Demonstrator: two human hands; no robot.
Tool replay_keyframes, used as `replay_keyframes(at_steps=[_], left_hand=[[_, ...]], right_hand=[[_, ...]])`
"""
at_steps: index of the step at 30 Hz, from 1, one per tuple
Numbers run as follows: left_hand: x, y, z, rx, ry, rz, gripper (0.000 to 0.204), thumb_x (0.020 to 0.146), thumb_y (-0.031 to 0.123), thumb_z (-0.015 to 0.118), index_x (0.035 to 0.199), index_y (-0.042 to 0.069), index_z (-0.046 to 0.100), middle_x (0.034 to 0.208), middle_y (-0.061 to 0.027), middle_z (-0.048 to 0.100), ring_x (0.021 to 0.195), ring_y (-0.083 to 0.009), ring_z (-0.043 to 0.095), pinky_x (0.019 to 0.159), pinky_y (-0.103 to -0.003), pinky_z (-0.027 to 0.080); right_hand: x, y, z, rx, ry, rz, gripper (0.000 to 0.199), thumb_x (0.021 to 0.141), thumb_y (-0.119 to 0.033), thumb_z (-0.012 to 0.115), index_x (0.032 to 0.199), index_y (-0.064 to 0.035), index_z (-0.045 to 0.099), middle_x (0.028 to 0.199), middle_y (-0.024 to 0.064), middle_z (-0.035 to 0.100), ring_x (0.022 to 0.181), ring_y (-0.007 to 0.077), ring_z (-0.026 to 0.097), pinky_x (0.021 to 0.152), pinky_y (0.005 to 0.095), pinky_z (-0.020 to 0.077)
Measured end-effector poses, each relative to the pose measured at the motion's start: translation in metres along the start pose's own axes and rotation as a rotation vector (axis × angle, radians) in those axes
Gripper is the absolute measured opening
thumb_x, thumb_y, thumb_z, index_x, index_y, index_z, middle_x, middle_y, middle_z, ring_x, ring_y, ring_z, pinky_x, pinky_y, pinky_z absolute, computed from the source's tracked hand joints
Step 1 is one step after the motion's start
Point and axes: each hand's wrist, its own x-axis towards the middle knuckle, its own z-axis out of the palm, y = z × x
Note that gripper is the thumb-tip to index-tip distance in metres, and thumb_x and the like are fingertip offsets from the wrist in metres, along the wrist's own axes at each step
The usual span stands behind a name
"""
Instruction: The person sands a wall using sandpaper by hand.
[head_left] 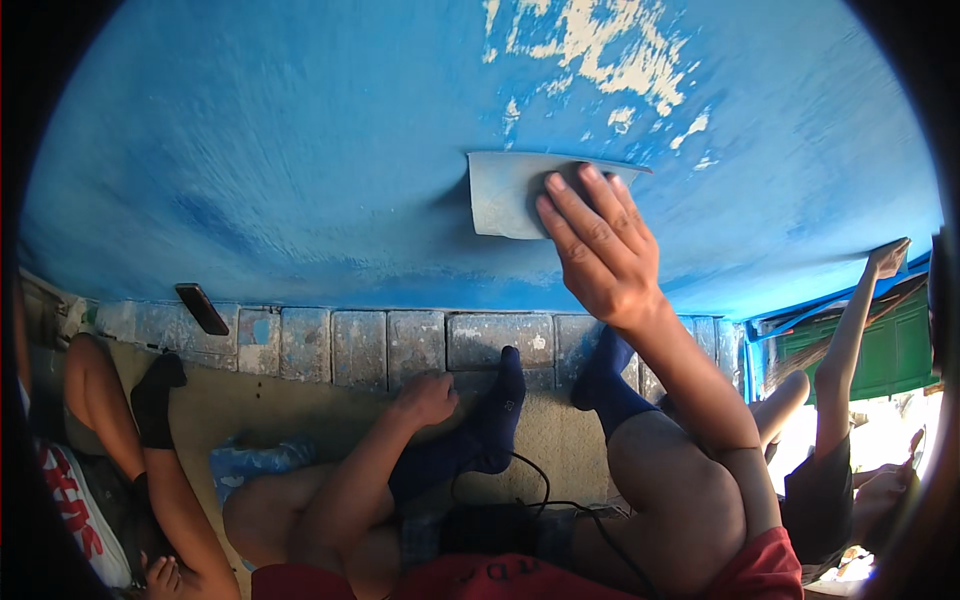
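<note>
My right hand lies with its fingers stretched out over a grey sheet of sandpaper, pressing it to the blue wall. The sheet's left part stands a little off the wall and casts a shadow. My thumb is hidden. Just above the sheet, whitish patches break through the blue paint. My left hand is curled closed beside my socked left foot, away from the wall; I see nothing in it.
Grey tiles line the wall's foot, with a dark phone leaning at left. A crumpled blue plastic bag lies by my left knee. People sit on both sides; a right-hand person's hand touches the wall. A black cable crosses my lap.
</note>
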Motion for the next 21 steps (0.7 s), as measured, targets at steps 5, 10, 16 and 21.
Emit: replay_keyframes(at_steps=[5, 10, 16, 21], left_hand=[[0.0, 0.011, -0.013, -0.065, -0.063, -0.049, 0.032, 0.092, 0.029, 0.054, 0.097, 0.0, 0.067, 0.097, -0.0271, 0.068, 0.097, -0.0454, 0.064, 0.088, -0.053, 0.05], [0.011, 0.003, -0.013, -0.074, -0.221, -0.015, 0.035, 0.092, 0.031, 0.053, 0.101, 0.001, 0.068, 0.103, -0.0249, 0.069, 0.1, -0.0438, 0.065, 0.091, -0.052, 0.05], [0.005, 0.005, -0.011, -0.106, -0.172, -0.149, 0.036, 0.092, 0.032, 0.052, 0.102, 0.002, 0.068, 0.103, -0.024, 0.069, 0.099, -0.0437, 0.065, 0.091, -0.053, 0.05], [0.003, 0.009, -0.007, -0.07, -0.069, -0.112, 0.032, 0.094, 0.032, 0.054, 0.102, 0.002, 0.064, 0.099, -0.0262, 0.068, 0.098, -0.0463, 0.063, 0.085, -0.052, 0.049]], right_hand=[[0.027, 0.025, -0.024, -0.148, 0.227, 0.056, 0.034, 0.08, 0.005, 0.067, 0.112, -0.0053, 0.075, 0.127, 0.0132, 0.068, 0.125, 0.0344, 0.06, 0.105, 0.049, 0.0475], [-0.013, 0.006, -0.006, -0.008, -0.032, 0.019, 0.035, 0.084, 0.002, 0.062, 0.115, -0.0074, 0.075, 0.127, 0.0101, 0.069, 0.129, 0.0317, 0.058, 0.11, 0.0474, 0.0442], [0.014, 0.019, -0.02, -0.099, 0.142, 0.09, 0.035, 0.081, 0.003, 0.065, 0.114, -0.0053, 0.075, 0.127, 0.012, 0.068, 0.128, 0.0341, 0.058, 0.107, 0.0483, 0.0463], [-0.003, 0.014, -0.018, -0.072, 0.013, 0.033, 0.035, 0.082, 0.0, 0.065, 0.116, -0.0067, 0.074, 0.129, 0.0112, 0.067, 0.128, 0.0352, 0.058, 0.107, 0.0495, 0.0469]])
